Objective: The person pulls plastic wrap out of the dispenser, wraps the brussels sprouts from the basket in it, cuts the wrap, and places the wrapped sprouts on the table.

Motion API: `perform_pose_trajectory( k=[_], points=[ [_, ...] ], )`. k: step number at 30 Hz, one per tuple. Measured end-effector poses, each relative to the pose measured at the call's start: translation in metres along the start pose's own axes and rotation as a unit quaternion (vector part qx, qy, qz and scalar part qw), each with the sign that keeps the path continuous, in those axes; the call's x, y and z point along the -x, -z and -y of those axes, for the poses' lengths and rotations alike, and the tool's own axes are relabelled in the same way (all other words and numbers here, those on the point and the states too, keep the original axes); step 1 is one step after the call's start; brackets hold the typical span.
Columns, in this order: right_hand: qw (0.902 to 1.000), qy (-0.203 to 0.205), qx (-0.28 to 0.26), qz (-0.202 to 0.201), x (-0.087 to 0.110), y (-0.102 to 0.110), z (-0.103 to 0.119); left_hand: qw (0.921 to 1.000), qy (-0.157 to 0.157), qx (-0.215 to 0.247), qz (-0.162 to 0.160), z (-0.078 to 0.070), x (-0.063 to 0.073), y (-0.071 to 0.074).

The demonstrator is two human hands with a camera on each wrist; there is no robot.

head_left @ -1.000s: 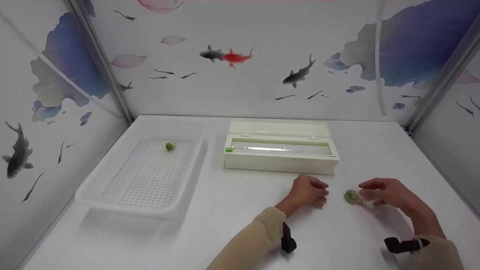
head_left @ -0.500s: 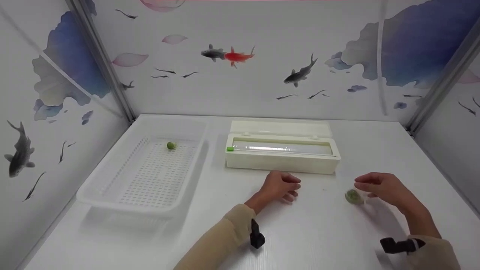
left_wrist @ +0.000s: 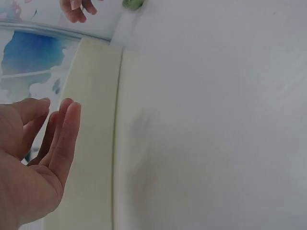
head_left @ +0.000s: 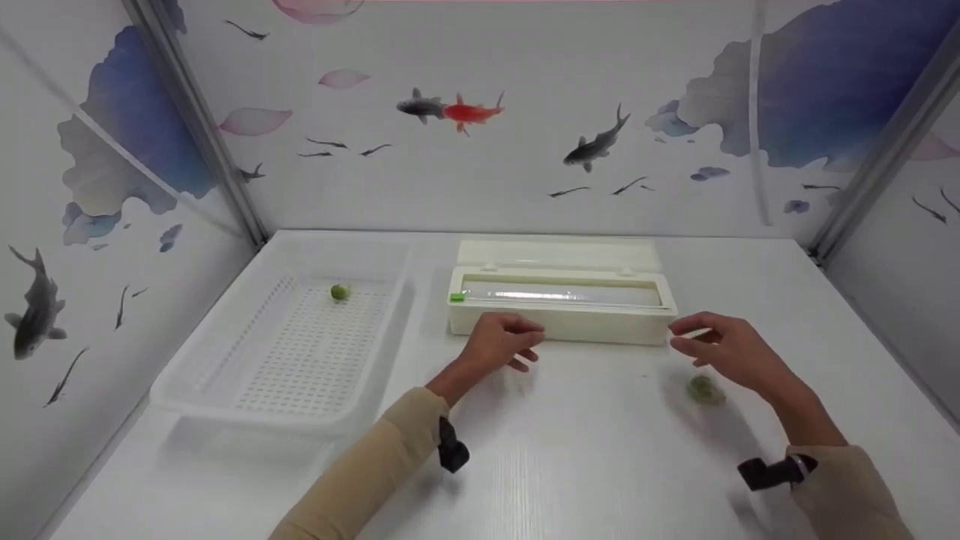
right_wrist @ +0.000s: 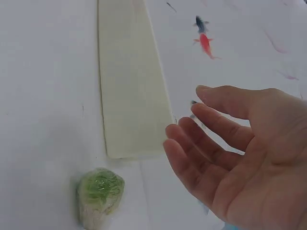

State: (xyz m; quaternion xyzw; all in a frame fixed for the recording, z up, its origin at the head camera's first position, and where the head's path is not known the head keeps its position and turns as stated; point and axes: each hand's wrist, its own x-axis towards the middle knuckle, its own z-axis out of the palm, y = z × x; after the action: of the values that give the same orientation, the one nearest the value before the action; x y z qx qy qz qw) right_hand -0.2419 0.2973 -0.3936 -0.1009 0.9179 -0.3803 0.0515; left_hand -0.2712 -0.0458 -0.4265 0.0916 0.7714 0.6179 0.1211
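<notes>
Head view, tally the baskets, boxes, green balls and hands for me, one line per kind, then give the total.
Basket: 1
Box: 1
Green balls: 2
Hands: 2
Total: 6

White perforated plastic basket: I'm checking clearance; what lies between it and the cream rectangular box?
Bare white tabletop separates basket and box, in the head view.

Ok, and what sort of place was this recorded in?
Probably a purpose-built recording booth: fish-printed panels enclose the back and sides of a white table, with grey posts at its far corners.
</notes>
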Motion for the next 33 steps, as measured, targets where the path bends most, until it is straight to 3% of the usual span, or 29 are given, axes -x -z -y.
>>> perform_pose_trajectory(
  k=[7, 14, 23, 33],
  points=[
    [0.9998, 0.013, 0.008, -0.010, -0.023, 0.004, 0.005, 0.9979, -0.034, -0.006, -0.055, -0.014, -0.006, 0.040],
    [0.9997, 0.012, 0.013, -0.020, -0.042, -0.001, 0.014, 0.9949, 0.002, -0.015, -0.100, -0.015, -0.012, 0.063],
    [0.9986, 0.021, 0.034, -0.035, -0.058, -0.002, 0.022, 0.9893, 0.036, -0.056, -0.130, -0.017, -0.020, 0.072],
    [0.9955, 0.048, 0.071, -0.042, -0.073, -0.012, 0.027, 0.9836, 0.027, -0.125, -0.127, -0.023, -0.027, 0.073]
  ],
)
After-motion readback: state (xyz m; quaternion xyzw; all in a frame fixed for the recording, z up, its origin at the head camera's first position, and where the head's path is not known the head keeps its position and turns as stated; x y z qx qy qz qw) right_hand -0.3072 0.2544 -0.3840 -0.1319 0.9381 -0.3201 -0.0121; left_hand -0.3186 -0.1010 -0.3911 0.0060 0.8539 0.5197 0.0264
